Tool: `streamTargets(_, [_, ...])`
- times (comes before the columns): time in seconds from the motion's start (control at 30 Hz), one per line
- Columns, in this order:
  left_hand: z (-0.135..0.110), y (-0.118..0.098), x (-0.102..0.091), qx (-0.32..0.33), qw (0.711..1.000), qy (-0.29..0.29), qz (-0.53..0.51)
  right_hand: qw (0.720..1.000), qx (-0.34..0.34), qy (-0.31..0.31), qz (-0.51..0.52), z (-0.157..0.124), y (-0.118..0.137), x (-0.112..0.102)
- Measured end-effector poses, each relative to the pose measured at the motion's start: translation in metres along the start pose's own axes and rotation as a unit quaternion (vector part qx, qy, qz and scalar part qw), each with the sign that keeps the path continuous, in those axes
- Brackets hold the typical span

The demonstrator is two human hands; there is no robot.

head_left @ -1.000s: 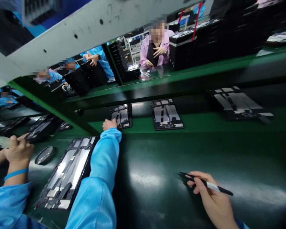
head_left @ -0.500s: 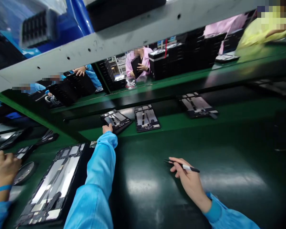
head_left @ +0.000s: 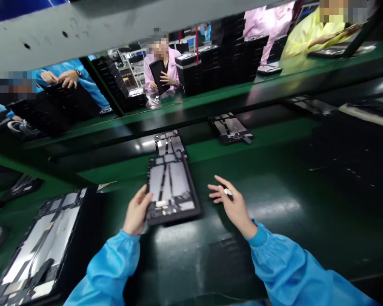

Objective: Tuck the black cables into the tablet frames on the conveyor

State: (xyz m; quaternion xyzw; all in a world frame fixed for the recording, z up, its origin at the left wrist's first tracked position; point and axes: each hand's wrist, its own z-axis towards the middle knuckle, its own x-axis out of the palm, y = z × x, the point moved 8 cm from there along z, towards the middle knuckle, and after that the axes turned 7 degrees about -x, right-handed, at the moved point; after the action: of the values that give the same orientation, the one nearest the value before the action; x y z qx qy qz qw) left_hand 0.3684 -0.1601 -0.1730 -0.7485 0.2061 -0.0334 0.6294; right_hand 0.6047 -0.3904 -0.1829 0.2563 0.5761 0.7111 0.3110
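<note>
My left hand [head_left: 136,211] grips the left edge of an opened tablet [head_left: 177,180], thumb on its face. Silvery panels, dark ribbon cables and small boards show inside its black frame. The tablet is held tilted over the green bench. Right of it, my right hand [head_left: 235,209] hovers with fingers stretched out and apart from the tablet. Black-and-white tweezers [head_left: 228,194] are tucked in that hand, mostly hidden by it. Behind the held tablet lies another opened tablet [head_left: 168,142], partly covered from view.
A stack of opened tablets [head_left: 44,238] stands at the left. Further back lies one more opened tablet [head_left: 231,127]. A grey beam [head_left: 92,32] crosses above. Beyond the bench, people in pink, yellow and blue work beside black stacks [head_left: 217,68].
My left hand has brought the tablet from the back ledge toward me and to the right. My right hand's fingers have spread, the tweezers now tucked in. The view has turned right.
</note>
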Motion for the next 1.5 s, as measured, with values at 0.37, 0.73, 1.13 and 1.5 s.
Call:
streamTargets(0.37, [-0.068,0.017,0.051,0.118,0.957,0.157,0.213,0.921,-0.011,0.233,-0.313,-0.071,0.002,-0.012])
streamTargets(0.73, [-0.136,0.032,0.045,0.263,0.845,0.169,0.434,0.925,-0.022,0.23,-0.3,-0.059,0.008,-0.028])
streamTargets(1.13, [-0.147,0.013,0.069,0.278,0.894,0.237,0.258,0.915,-0.116,0.347,-0.17,-0.076,0.036,0.065])
streamTargets(1.5, [-0.134,0.021,0.063,0.156,0.938,0.232,0.203,0.934,-0.13,0.285,-0.173,-0.07,0.041,0.076])
